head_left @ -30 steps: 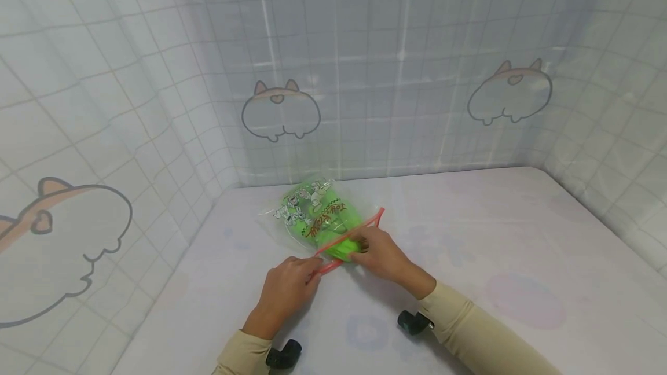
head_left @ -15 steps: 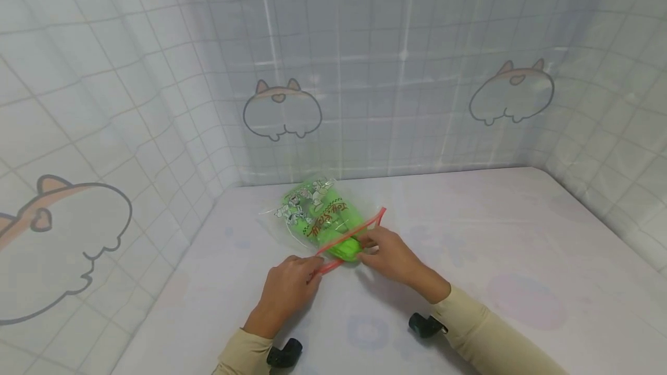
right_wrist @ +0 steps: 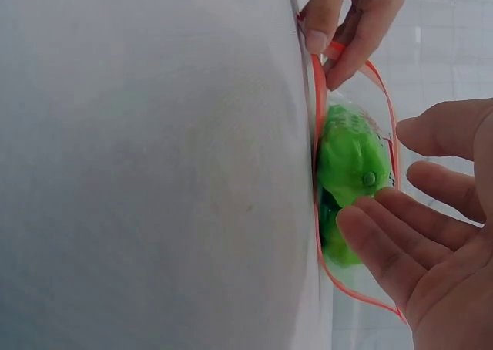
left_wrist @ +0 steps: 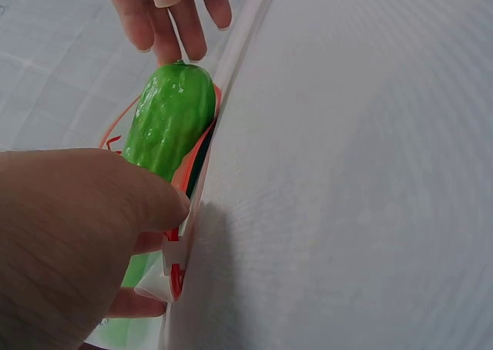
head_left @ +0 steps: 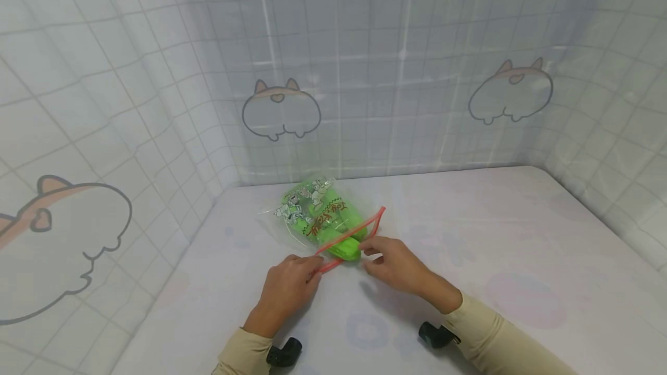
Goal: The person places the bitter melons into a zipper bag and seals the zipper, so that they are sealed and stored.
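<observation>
A clear zip bag [head_left: 324, 220] with a red-orange zip edge and printed cartoon figures lies on the table, its mouth facing me. Green things fill it. At the mouth a bumpy, glossy green cucumber-like piece [left_wrist: 171, 115] pokes partly out; more green shows beneath it in the right wrist view. My left hand [head_left: 290, 285] pinches the left end of the zip edge [right_wrist: 317, 103] between thumb and fingers. Just right of the green piece is my right hand [head_left: 396, 264], fingers loosely bent and holding nothing. Whether a fingertip touches the piece I cannot tell.
The bag lies on a pale, faintly patterned table [head_left: 469, 236]. Grid-patterned curtains [head_left: 365, 74] with cartoon animal drawings hang behind and at both sides. A dark wrist camera [head_left: 438, 335] sits under each beige sleeve [head_left: 497, 328].
My right hand has drawn back to the right and slightly toward me, away from the green piece, and its fingers have loosened. The left hand and the bag stay in place.
</observation>
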{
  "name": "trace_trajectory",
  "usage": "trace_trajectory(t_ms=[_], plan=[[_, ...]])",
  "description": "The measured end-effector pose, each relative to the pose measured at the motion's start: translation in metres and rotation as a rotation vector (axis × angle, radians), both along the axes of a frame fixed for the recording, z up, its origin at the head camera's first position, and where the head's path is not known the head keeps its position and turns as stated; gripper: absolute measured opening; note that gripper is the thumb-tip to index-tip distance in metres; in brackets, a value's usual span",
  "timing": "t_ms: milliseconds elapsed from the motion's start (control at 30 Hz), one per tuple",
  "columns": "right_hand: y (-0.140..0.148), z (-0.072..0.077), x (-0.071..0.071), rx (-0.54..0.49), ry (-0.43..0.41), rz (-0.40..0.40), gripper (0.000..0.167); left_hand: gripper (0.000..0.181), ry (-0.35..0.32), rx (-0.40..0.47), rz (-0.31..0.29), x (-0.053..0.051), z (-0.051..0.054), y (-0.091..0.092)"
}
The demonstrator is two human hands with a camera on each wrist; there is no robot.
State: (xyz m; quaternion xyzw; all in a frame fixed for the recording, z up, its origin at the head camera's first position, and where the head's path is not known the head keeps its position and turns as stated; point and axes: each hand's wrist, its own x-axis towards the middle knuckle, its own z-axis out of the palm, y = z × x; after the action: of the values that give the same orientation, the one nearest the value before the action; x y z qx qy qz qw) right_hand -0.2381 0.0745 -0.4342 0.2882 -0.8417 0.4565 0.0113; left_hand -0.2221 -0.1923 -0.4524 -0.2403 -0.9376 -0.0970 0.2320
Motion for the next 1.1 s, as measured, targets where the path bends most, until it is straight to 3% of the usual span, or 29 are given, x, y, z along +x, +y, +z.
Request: trace_trajectory(t_ms=[600, 1100], plan=[[-0.016, -0.002, -0.001, -0.086, -0.012, 0.102, 0.035, 0.018, 0.041, -0.001, -0.012, 0.0, -0.002, -0.001], [-0.028, -0.003, -0.005, -0.036, 0.009, 0.145, 0.033, 0.02, 0.043, 0.002, -0.018, -0.001, -0.001, -0.001]])
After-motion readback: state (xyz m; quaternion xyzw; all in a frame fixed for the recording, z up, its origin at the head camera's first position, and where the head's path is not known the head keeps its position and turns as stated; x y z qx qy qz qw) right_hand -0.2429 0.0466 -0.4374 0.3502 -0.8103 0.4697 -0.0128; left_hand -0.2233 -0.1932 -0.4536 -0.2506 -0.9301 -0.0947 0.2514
